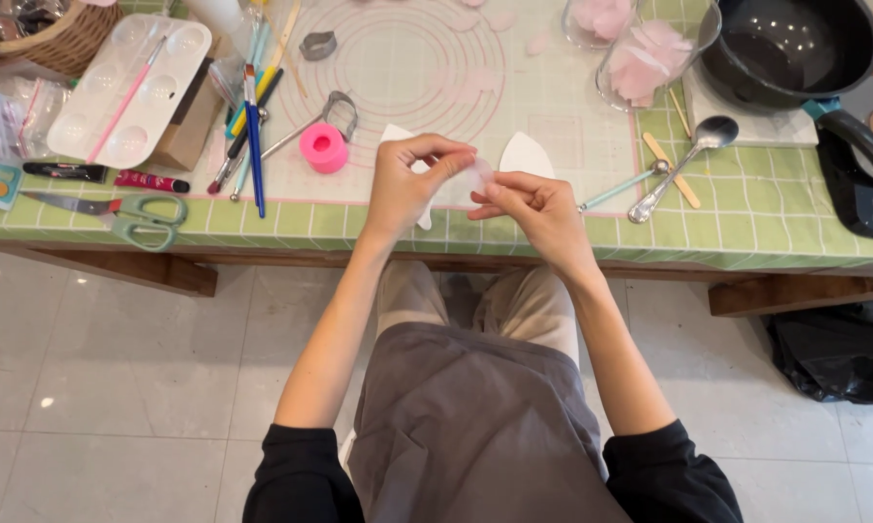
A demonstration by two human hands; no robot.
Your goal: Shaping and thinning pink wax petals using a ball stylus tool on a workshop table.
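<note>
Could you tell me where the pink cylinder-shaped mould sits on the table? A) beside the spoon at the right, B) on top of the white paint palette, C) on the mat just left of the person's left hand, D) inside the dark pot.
C: the pink mould stands on the pale mat just left of the left hand, well away from the pot, the palette and the spoon.

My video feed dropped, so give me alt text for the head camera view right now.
Seen from above, a seated person's left hand and right hand pinch a small, thin, pale translucent piece between the fingertips, over the edge of a green-checked table. On the silicone mat beyond lie a pink cylindrical mould, paintbrushes and metal cutters; scissors lie left.
</note>
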